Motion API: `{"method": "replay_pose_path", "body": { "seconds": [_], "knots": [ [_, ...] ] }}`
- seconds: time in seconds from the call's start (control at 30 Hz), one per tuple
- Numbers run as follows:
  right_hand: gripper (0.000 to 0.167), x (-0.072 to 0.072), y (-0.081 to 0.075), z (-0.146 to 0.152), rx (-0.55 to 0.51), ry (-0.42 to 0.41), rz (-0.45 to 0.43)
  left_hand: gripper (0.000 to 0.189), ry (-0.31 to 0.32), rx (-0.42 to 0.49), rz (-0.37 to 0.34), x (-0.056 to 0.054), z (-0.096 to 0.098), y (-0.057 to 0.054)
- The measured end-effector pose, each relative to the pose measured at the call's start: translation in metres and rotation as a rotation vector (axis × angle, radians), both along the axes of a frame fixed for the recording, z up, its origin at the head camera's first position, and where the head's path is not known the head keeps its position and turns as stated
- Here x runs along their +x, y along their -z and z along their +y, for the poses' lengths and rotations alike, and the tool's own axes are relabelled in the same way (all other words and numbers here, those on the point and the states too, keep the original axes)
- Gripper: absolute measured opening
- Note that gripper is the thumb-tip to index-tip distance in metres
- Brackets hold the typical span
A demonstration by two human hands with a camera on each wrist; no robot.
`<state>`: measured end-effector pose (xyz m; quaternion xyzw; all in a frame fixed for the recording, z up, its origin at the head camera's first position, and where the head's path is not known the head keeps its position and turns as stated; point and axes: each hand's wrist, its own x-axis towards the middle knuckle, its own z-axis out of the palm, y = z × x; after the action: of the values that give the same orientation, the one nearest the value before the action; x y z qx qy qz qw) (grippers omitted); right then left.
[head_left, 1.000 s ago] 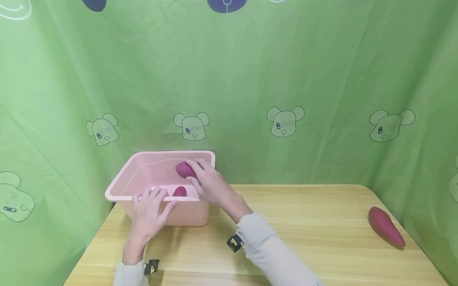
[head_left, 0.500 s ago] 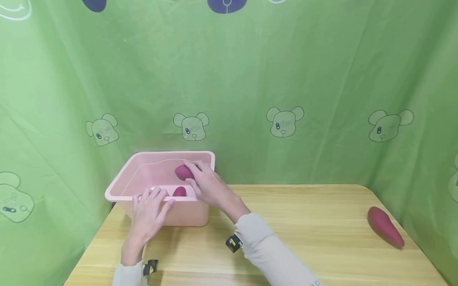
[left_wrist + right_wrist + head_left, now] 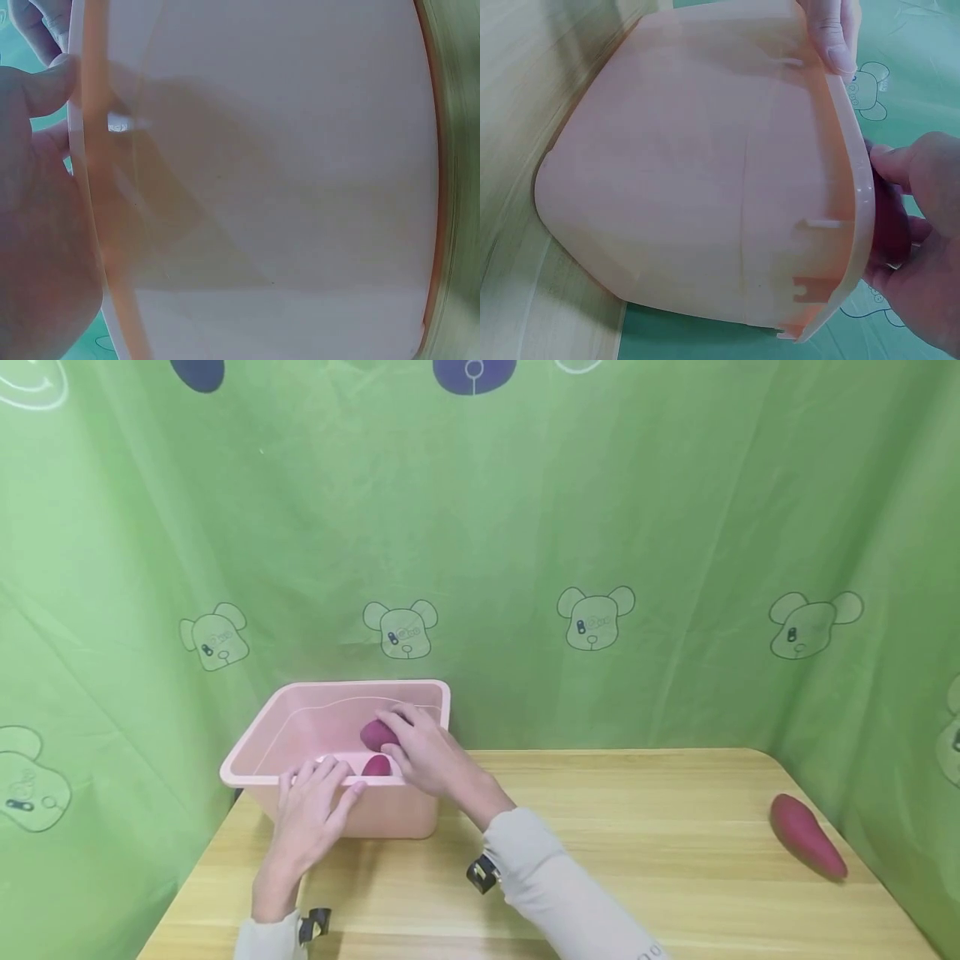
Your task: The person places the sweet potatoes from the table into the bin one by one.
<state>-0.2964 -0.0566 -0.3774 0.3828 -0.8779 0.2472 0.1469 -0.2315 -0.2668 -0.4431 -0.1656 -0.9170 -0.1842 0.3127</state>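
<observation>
The pink plastic bin (image 3: 243, 758) stands at the left of the table. My left hand (image 3: 311, 817) holds its near rim, the fingers over the edge and the thumb on the outer side; the thumb also shows at the rim in the right wrist view. My right hand (image 3: 427, 752) reaches over the bin's right side and grips a dark red sweet potato (image 3: 375, 735) inside the opening. From the right wrist, that hand (image 3: 930, 225) appears behind the rim, partly hiding the sweet potato. Below it, a second sweet potato (image 3: 377, 766) lies in the bin, its lower part hidden by the front wall.
A third, longer sweet potato (image 3: 806, 835) lies on the wooden table (image 3: 645, 827) near the right edge. A green curtain (image 3: 495, 535) with bear-head prints hangs behind and around the table. Small black devices (image 3: 483, 872) sit at both sleeve cuffs.
My right hand has lowered the sweet potato slightly and shifted it left, deeper into the bin. The left hand stays on the rim.
</observation>
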Motion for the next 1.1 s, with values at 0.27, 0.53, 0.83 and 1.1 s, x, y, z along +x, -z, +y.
{"method": "replay_pose_path", "body": {
  "seconds": [0.27, 0.53, 0.83, 1.1],
  "knots": [
    [0.047, 0.001, 0.001, 0.004, 0.013, -0.017, 0.039, 0.019, 0.005, 0.007, -0.008, -0.001, 0.003, -0.001],
    [0.043, 0.006, 0.002, 0.012, -0.019, -0.038, 0.082, 0.021, -0.011, -0.006, -0.010, -0.001, 0.003, -0.001],
    [0.045, 0.011, 0.007, 0.030, -0.111, -0.047, 0.134, 0.021, -0.015, -0.008, 0.001, -0.001, 0.004, -0.001],
    [0.044, 0.016, 0.010, 0.047, -0.127, 0.003, 0.120, 0.024, -0.053, -0.005, -0.029, 0.002, 0.003, -0.002]
  ]
}}
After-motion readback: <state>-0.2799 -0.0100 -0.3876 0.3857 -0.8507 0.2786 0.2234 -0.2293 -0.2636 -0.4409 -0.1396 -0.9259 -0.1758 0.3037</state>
